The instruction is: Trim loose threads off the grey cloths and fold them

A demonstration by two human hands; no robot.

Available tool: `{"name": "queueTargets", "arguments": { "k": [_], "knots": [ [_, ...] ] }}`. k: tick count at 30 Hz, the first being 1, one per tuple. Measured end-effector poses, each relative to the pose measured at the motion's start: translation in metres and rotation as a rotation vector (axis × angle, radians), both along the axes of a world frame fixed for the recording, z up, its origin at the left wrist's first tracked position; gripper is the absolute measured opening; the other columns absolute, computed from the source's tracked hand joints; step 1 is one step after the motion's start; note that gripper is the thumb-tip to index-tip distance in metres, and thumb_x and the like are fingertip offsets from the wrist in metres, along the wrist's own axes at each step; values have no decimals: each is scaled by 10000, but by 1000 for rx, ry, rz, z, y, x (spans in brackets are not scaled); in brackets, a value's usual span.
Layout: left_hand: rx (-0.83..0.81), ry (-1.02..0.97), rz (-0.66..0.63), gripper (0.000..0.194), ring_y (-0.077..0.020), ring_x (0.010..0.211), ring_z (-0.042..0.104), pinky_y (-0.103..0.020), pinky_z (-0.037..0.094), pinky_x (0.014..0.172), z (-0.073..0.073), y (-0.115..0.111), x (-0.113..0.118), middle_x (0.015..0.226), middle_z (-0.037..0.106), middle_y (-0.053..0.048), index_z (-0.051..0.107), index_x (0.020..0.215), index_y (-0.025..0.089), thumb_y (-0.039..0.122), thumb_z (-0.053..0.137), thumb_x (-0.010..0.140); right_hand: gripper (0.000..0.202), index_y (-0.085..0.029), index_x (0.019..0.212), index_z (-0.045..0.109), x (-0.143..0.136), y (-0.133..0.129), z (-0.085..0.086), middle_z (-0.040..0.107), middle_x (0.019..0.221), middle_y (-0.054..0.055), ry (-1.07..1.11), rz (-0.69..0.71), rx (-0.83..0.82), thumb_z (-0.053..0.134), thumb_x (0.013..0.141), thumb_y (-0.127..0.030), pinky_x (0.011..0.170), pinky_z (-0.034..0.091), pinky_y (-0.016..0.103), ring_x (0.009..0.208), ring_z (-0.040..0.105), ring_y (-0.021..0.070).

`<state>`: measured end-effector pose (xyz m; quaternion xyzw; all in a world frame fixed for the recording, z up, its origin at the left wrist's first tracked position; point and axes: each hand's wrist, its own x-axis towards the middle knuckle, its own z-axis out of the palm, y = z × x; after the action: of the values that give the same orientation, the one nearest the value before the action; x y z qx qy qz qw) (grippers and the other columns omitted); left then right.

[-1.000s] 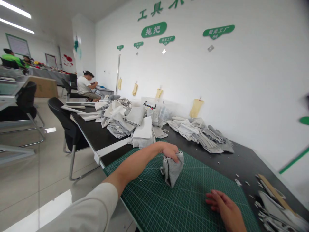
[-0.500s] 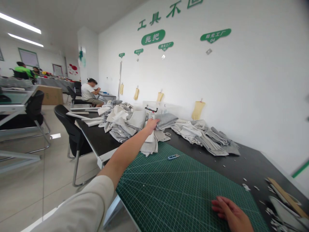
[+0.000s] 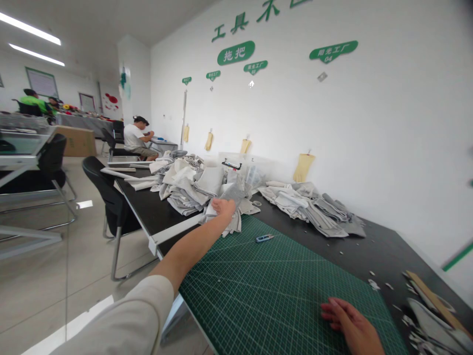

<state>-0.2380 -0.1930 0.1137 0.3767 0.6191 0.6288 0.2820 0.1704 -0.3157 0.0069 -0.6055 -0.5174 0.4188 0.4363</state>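
Observation:
My left hand is stretched out over the far end of the green cutting mat, closed on a grey cloth piece that is smeared by motion. Right beside it lies a large heap of grey and white cloth pieces. My right hand hovers at the near right part of the mat, fingers loosely bent and apart, with nothing in it. Between the two hands, blue-handled thread snips rest on the mat.
A second pile of grey cloth lies along the wall. Scraps and a wooden strip are at the right edge. A black chair stands left of the table. Farther back, a person sits at another table.
My left hand has drawn the grey cloth piece from the far side of the heap toward me and slightly left. My right hand stays almost where it was.

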Motion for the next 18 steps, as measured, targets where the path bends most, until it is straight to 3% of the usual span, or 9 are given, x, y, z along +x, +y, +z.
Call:
{"name": "queueTargets", "arguments": {
  "k": [3, 6, 10, 12, 15, 18],
  "knots": [
    [2, 115, 279, 745, -385, 1373, -29, -499, 72, 1106, 2, -3, 12, 1471, -11, -296, 77, 1383, -26, 137, 536, 818, 598, -135, 967, 586, -1, -2, 1, 702, 881, 111, 15, 13, 15, 631, 631, -627, 668, 514, 330, 770, 673, 240],
    [85, 302, 314, 794, -341, 1389, -15, -450, 34, 1132, -6, -8, 26, 1474, 24, -282, 85, 1371, -17, 135, 562, 754, 559, -137, 961, 591, -2, -5, 2, 701, 873, 102, 8, 23, 43, 616, 668, -613, 658, 509, 322, 760, 672, 231],
    [229, 555, 124, 728, -272, 1381, 171, -411, 143, 1138, -33, -18, 53, 1458, 236, -178, 277, 1343, 97, 150, 588, 687, 506, -140, 938, 601, -5, -7, 4, 701, 848, 91, 9, 25, 75, 604, 705, -589, 636, 502, 308, 734, 670, 219],
    [278, 834, -102, 670, -265, 1360, 223, -406, 178, 1131, -49, -24, 67, 1440, 281, -160, 347, 1316, 117, 187, 581, 692, 483, -144, 927, 606, -7, -8, 4, 701, 835, 85, 10, 22, 86, 598, 719, -581, 626, 498, 303, 724, 669, 215],
    [262, 1060, -371, 527, -250, 1324, 289, -384, 211, 1121, -70, -30, 86, 1411, 340, -106, 480, 1218, 176, 227, 581, 703, 464, -149, 915, 615, -7, -9, 4, 700, 828, 79, 6, 24, 92, 591, 732, -574, 618, 493, 299, 719, 669, 214],
    [195, 1144, -489, 501, -268, 1302, 317, -386, 246, 1099, -83, -29, 96, 1381, 377, -106, 521, 1183, 175, 319, 605, 711, 458, -152, 900, 620, -7, -9, 4, 700, 830, 80, 3, 36, 88, 585, 735, -578, 618, 492, 296, 717, 669, 213]
  ]
}}
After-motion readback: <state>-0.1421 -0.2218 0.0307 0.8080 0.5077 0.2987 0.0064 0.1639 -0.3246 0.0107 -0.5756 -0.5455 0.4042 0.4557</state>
